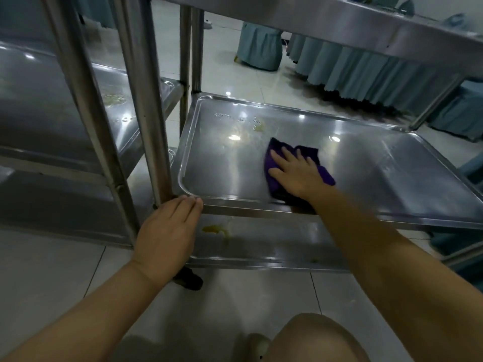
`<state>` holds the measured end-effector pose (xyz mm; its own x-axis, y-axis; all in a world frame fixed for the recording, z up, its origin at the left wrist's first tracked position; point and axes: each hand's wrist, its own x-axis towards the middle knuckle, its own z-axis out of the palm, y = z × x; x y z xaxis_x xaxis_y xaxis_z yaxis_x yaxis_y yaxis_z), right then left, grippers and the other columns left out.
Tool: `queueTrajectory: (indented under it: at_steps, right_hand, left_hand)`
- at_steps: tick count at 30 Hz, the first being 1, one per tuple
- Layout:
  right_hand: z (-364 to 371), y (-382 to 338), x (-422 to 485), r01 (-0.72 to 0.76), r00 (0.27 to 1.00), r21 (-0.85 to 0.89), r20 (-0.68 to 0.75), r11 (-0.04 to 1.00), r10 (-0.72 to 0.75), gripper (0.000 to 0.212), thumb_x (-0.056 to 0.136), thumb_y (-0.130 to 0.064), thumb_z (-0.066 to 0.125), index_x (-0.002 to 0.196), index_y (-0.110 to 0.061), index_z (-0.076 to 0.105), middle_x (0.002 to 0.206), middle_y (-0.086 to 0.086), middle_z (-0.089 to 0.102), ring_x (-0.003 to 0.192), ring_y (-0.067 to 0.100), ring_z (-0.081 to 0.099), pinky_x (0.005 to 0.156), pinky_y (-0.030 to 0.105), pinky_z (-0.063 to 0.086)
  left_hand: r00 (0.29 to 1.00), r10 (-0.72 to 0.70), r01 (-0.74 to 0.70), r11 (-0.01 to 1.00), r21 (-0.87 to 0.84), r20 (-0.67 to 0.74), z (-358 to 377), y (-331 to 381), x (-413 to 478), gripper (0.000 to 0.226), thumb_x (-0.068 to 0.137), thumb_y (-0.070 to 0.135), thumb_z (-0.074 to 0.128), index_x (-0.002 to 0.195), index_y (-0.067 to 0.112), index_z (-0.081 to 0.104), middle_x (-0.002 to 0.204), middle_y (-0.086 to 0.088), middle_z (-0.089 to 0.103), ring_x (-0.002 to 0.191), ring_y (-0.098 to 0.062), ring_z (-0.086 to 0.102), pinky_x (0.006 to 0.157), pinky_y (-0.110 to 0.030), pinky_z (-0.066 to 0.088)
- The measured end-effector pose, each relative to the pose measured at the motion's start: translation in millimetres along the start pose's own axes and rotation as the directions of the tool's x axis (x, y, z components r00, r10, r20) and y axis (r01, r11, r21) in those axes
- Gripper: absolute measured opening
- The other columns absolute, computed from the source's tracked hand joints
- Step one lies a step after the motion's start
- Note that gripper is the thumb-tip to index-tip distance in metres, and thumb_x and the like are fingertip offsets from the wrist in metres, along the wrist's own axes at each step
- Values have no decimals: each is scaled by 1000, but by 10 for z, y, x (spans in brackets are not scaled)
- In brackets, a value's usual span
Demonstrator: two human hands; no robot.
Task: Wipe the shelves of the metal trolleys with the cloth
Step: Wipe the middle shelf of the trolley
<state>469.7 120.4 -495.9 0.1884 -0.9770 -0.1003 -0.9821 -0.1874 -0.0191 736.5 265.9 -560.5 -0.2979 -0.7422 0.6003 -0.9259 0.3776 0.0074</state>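
- Cloth [326,176], purple and bunched, lies on the middle shelf [392,173] of the nearer trolley, close to the shelf's front edge and about midway along it.
- Right hand [298,176] presses it flat with fingers spread and nearly straight. Nothing is pinched, and the palm covers most of the fabric.
- Left hand [167,228] rests on the shelf's near left corner beside the upright post [154,126], fingers together and fairly straight. Its thumb is hidden, so I cannot tell whether it hooks under the rim. This looks like a brace, and keeping it there should stop the trolley from rolling.
- A yellowish stain [258,128] sits toward the far left corner, apart from the cloth, so strokes should reach that far.
- Spreading the cloth wider would probably cover more of the steel with each pass.
- Overlapping strokes from the back edge to the front seem best. The raised rim can trap residue, so run the cloth along it and into the corners.
- Bottom shelf [261,244] carries a yellow smear [215,229] near its left end, so it likely needs wiping next.
- On the left, the second trolley's shelf [52,105] shows pale residue [115,100] and appears unwiped.
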Motion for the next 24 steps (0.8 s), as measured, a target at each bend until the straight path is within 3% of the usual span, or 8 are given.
queueTrajectory:
  at_steps: [4,6,11,17,19,22,24]
  right_hand:
    - [25,-1012,294,258,965,13,34,966,-259,55,101,-51,16,153,-35,7,162,0,-1,147,31,-5,118,50,0]
    - [59,-1399,395,356,934,23,33,934,-356,54,102,-48,17,153,-34,5,162,0,-1,147,32,-6,118,50,-1]
    - [66,-1406,494,401,916,55,13,915,-402,55,102,-47,21,153,-33,7,162,-2,3,148,27,-3,117,45,1]
    - [-20,-231,475,166,986,8,13,986,-166,54,102,-47,24,153,-33,12,162,-5,5,148,23,3,117,42,5]
    - [-28,298,415,59,998,4,18,998,-59,54,103,-45,24,153,-32,10,162,-4,5,148,24,3,117,42,6]
    - [-49,961,295,-112,993,-9,29,994,112,54,103,-44,23,153,-30,10,162,-2,5,148,25,3,117,44,8]
    - [-70,1207,242,-199,979,-17,36,980,199,54,103,-43,23,154,-29,10,162,-1,4,148,26,4,116,45,9]
  left_hand:
    - [1000,-7,6,1000,22,28,-1,-12,-18,39,82,2,46,117,-3,64,111,-20,65,103,-34,63,90,-42,50]
    - [999,-14,13,999,32,37,-7,-2,-11,39,77,-1,56,115,-4,64,110,-21,66,102,-36,63,88,-43,52]
    - [993,-37,30,998,59,114,-71,21,21,57,57,-3,78,113,-4,66,108,-20,67,98,-35,65,83,-43,54]
    - [982,-122,116,992,47,146,-150,121,167,40,60,2,79,99,2,70,91,-12,67,79,-31,64,62,-39,54]
    - [990,-87,84,996,29,116,-141,176,258,37,63,7,79,99,3,69,91,-11,66,81,-30,63,67,-38,53]
    - [993,44,-42,999,-21,113,-34,195,457,50,66,29,77,109,6,67,105,-8,65,99,-27,60,86,-37,49]
    - [983,72,-62,996,-65,168,52,169,576,47,64,34,80,103,10,70,101,-6,67,93,-25,62,80,-35,51]
